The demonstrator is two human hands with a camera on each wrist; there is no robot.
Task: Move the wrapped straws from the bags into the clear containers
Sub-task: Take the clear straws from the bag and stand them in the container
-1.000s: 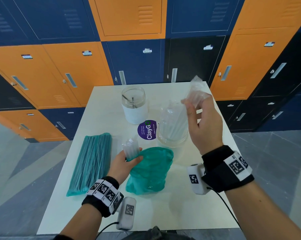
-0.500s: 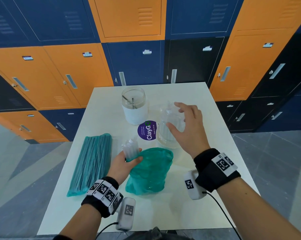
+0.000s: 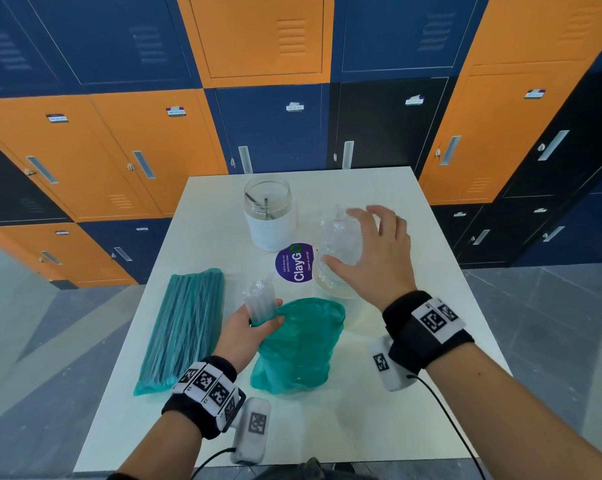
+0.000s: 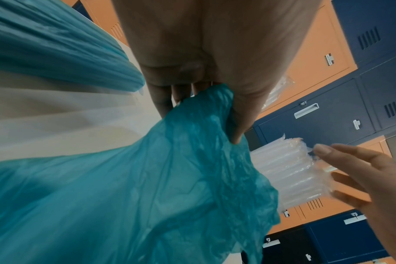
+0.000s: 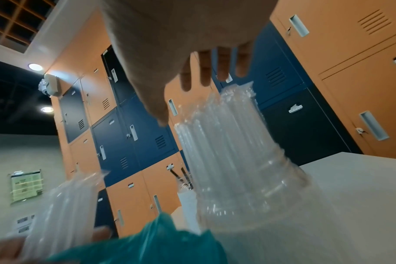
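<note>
Two hands work over a white table [image 3: 202, 216]. The left hand [image 3: 246, 327] grips a small bundle [image 3: 259, 301] of wrapped straws together with the rim of a crumpled teal bag [image 3: 301, 344]; fingers and thumb are curled round both. The bundle stands upright, its top clear of the bag. The right hand [image 3: 374, 261] has spread, relaxed fingers and holds nothing. It hovers at the near right side of a clear jar [image 3: 330, 282], fingertips beside the straws [image 3: 341, 233] that stand in it and rise above its rim. From the right wrist view, a gap shows between fingers [image 5: 205, 71] and straw tops.

A flat teal pack [image 3: 185, 327] of straws lies on the left of the table. A second jar [image 3: 268, 216], white-banded, stands at the far side, with dark straws inside. A purple sticker [image 3: 294, 263] lies between the jars. Orange and blue lockers [image 3: 147, 143] stand behind.
</note>
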